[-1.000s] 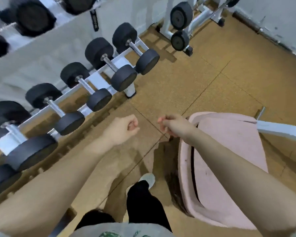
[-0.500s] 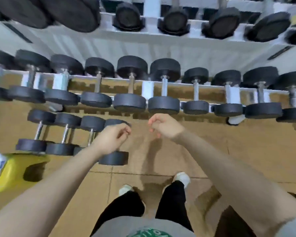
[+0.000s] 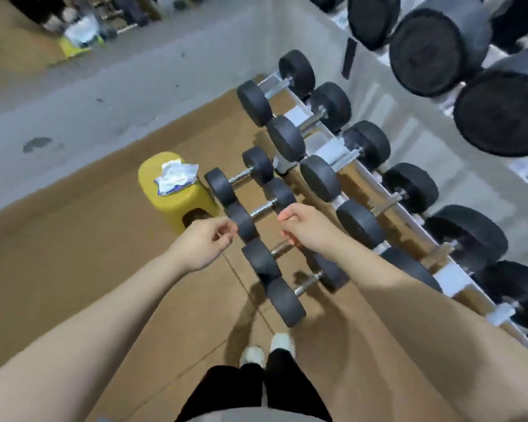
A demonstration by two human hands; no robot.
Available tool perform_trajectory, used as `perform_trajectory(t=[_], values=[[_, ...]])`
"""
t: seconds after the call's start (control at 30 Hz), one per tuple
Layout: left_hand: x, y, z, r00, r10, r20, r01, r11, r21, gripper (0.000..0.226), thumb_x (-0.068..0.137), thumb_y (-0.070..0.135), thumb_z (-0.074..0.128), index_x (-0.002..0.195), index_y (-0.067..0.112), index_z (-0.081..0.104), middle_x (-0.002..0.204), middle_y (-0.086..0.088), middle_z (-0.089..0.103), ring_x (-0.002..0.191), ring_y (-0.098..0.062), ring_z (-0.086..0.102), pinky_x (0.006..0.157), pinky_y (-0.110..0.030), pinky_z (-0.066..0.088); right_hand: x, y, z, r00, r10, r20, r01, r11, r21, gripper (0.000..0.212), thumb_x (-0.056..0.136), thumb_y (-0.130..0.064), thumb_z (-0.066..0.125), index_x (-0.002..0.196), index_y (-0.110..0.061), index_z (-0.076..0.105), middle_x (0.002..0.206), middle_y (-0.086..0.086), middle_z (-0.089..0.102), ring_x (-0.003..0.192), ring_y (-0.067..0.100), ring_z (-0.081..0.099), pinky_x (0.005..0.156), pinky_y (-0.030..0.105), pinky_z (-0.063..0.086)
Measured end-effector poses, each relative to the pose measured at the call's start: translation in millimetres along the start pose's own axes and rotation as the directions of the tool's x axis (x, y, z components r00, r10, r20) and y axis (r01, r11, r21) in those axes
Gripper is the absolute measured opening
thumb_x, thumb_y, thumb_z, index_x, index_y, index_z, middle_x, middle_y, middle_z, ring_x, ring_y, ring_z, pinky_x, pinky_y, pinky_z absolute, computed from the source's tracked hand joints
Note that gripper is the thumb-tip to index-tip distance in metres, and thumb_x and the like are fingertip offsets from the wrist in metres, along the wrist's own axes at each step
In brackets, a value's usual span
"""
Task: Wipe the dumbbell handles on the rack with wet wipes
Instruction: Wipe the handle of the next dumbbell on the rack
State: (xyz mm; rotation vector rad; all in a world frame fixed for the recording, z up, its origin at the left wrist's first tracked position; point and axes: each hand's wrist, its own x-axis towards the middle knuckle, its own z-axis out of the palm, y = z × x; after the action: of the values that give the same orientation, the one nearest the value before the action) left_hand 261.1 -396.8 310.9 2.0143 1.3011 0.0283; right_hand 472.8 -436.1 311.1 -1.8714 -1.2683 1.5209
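A white rack (image 3: 345, 153) runs along the right, loaded with black dumbbells with metal handles (image 3: 314, 118). Several smaller dumbbells (image 3: 258, 211) lie on the brown floor beside it. A pack of wet wipes (image 3: 176, 178) lies on a yellow stool (image 3: 171, 205) at centre left. My left hand (image 3: 203, 243) hovers in front of the stool, fingers curled, holding nothing. My right hand (image 3: 307, 228) hangs above the floor dumbbells, also curled and empty.
Bigger dumbbells (image 3: 439, 47) fill the rack's upper shelf at top right. A grey concrete strip (image 3: 104, 95) borders the brown mat at the left. My feet (image 3: 269, 350) stand near the floor dumbbells. More gym gear lies blurred at top left.
The view has swung left, from a pink bench, past the rack seen head-on, to the rack's left end with the stool. Both hands stay curled and empty in front of me.
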Motion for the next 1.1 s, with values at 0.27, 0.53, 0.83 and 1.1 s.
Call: perform_trajectory(t=[0.27, 0.53, 0.83, 1.1], values=[[-0.9, -87.3, -44.8, 0.951, -0.247, -0.183, 0.22, 0.963, -0.157, 0.014, 0.091, 0.013, 0.051, 0.102, 0.011, 0.061, 0.085, 0.001, 0.06, 0.076, -0.017, 0.056, 0.07, -0.025, 0.039, 98.2, -81.9, 63.9, 0.977, -0.091, 0.194, 0.132, 0.968, -0.211, 0.01, 0.093, -0.015, 0.047, 0.098, -0.018, 0.055, 0.08, -0.003, 0.055, 0.076, 0.016, 0.053, 0.073, 0.032, 0.045], [101.5, -233.2, -118.3, 0.9, -0.355, -0.255, 0.29, 0.921, -0.259, 0.019, 0.093, 0.015, 0.049, 0.107, 0.013, 0.062, 0.093, 0.0, 0.058, 0.079, -0.02, 0.055, 0.066, -0.023, 0.033, 264.3, -146.5, 138.9, 0.987, -0.127, 0.1, 0.151, 0.944, -0.294, 0.02, 0.095, -0.015, 0.045, 0.111, -0.016, 0.058, 0.082, -0.008, 0.054, 0.078, 0.012, 0.052, 0.068, 0.024, 0.04], [229.8, -416.4, -111.9, 0.901, -0.405, -0.153, 0.345, 0.886, -0.311, 0.025, 0.093, 0.014, 0.047, 0.115, 0.015, 0.059, 0.106, 0.002, 0.061, 0.074, -0.015, 0.054, 0.061, -0.019, 0.03, 482.4, -128.4, 240.7, 0.99, -0.142, 0.021, 0.128, 0.811, -0.571, 0.028, 0.095, -0.018, 0.047, 0.118, -0.01, 0.06, 0.118, 0.012, 0.057, 0.108, 0.028, 0.054, 0.081, 0.027, 0.039], [307.6, -501.6, -35.3, 0.927, -0.362, -0.098, 0.323, 0.903, -0.282, 0.035, 0.097, 0.019, 0.046, 0.131, 0.014, 0.045, 0.135, -0.005, 0.047, 0.111, -0.021, 0.051, 0.081, -0.028, 0.039, 605.1, -48.7, 293.8, 0.979, -0.201, 0.03, 0.152, 0.626, -0.765, 0.038, 0.097, -0.021, 0.043, 0.135, -0.018, 0.047, 0.136, 0.008, 0.046, 0.121, 0.028, 0.041, 0.095, 0.039, 0.04]])
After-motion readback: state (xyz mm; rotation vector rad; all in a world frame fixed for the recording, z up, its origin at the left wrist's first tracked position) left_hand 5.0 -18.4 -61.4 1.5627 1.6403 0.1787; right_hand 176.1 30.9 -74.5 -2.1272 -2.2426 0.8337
